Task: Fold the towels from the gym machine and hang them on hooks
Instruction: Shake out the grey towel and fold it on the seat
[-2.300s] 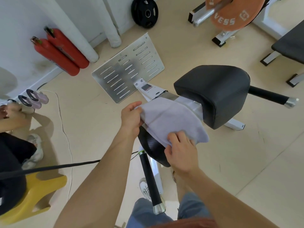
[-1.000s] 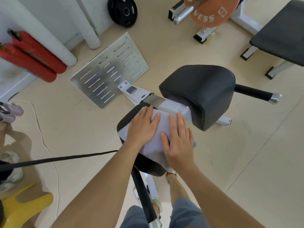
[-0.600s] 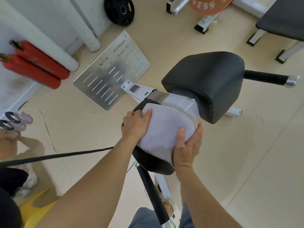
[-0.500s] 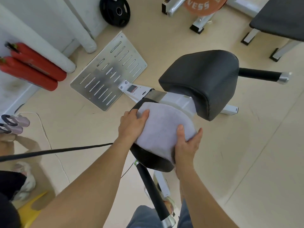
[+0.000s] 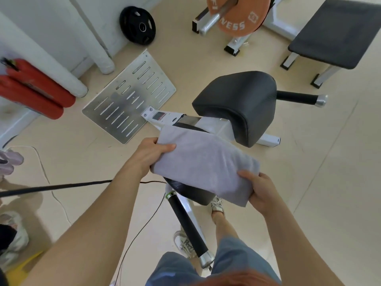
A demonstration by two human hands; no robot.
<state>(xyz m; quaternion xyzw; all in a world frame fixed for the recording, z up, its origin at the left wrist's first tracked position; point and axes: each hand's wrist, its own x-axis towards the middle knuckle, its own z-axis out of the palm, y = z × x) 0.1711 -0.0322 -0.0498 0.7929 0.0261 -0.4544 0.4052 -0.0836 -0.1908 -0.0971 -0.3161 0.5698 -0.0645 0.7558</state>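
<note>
A folded light grey towel point(image 5: 203, 162) is lifted above the near black seat pad point(image 5: 191, 191) of the gym machine. My left hand point(image 5: 151, 154) grips its left edge, thumb on top. My right hand point(image 5: 258, 189) grips its lower right corner, fingers curled under. The towel covers most of that pad. A larger black pad point(image 5: 240, 104) of the same machine stands just beyond. No hooks are in view.
A slotted metal footplate point(image 5: 129, 99) lies on the floor ahead left. Red cylinders point(image 5: 33, 89) and a black weight plate point(image 5: 137, 25) lie by the wall. An orange plate on a rack point(image 5: 237, 17) and a bench point(image 5: 338, 32) stand far right. A black cable point(image 5: 53, 185) crosses left.
The towel lay on the near pad under my pressing hands. Both hands then took its edges, and now it is lifted off the pad and held between them.
</note>
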